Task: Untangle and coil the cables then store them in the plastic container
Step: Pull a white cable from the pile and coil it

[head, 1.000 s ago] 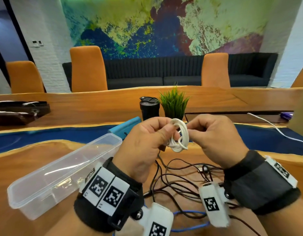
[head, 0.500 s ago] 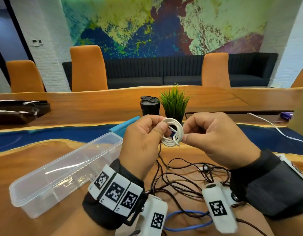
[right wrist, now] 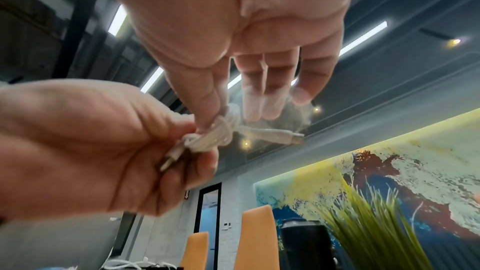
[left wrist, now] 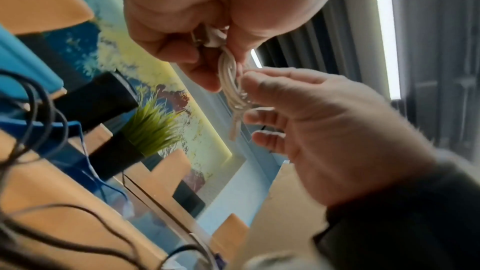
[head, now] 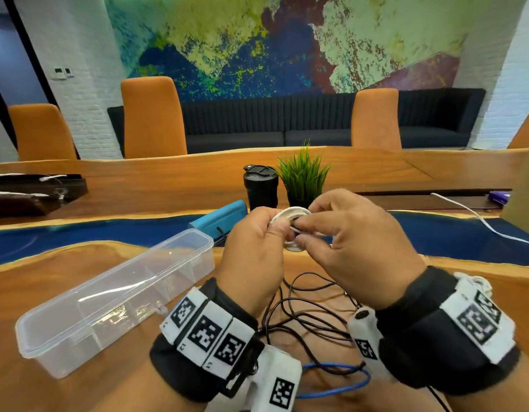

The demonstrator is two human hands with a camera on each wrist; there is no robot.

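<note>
Table (head: pixel 79 263): long wooden top with a blue band running across it; carries everything below.
Plastic container (head: pixel 49 328): clear, long, rectangular, lid off; sits on the wood left of the hands, lying diagonally. Inner dividers show faintly through the walls.
Black cables (head: pixel 310 319): thin, dark, loose overlapping loops on the table under and between the wrists; tangled.
Blue cable (head: pixel 340 388): one curved run on the table near the wrists, partly under the black loops.
White cable (head: pixel 293 214): small tight coil of several turns, glossy white, held up in the air above the black tangle, in front of the potted plant (head: pixel 303 176) and black tumbler (head: pixel 260 185). One plug end sticks out sideways from the coil in the right wrist view (right wrist: pixel 285 138); the other end lies inside the left fist.
Left hand (head: pixel 254 251): fingers curled round one side of the coil, thumb pressing it.
Right hand (head: pixel 358 248): thumb and forefinger pinch the coil's other side; remaining fingers extended, loose.
</note>
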